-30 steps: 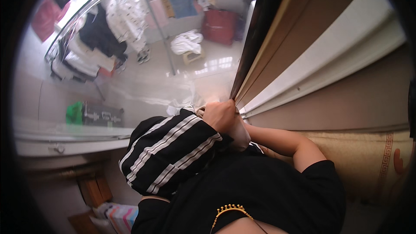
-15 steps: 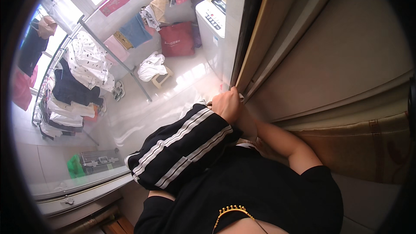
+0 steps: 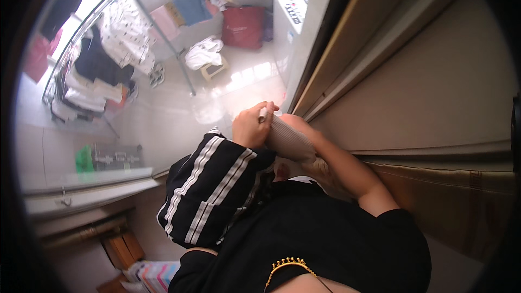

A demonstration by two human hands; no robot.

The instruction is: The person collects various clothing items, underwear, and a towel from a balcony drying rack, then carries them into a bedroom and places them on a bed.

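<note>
A beige ribbed cloth (image 3: 290, 140) hangs between my two hands, in front of my chest. My left hand (image 3: 251, 126) is closed round its rolled upper end. Against the cloth's far right side, my right hand (image 3: 297, 122) is curled, its fingertips hidden behind the fabric. Over my left forearm lies a bunched black garment with white stripes (image 3: 217, 190), covering most of that arm. Whether the ribbed cloth is a sock or part of a larger garment I cannot tell.
To my right stands a wooden-edged door frame (image 3: 325, 70). Beyond the doorway are a white washing machine (image 3: 286, 11), a red bag (image 3: 242, 27), a small stool (image 3: 215, 69) bearing white cloth, and a laundry rack (image 3: 163, 35) full of clothes. A sliding track (image 3: 92, 191) crosses left.
My left hand has moved left, away from the door frame, and the ribbed cloth now shows stretched between my hands. The striped garment has shifted slightly left with my arm. My view has tilted down.
</note>
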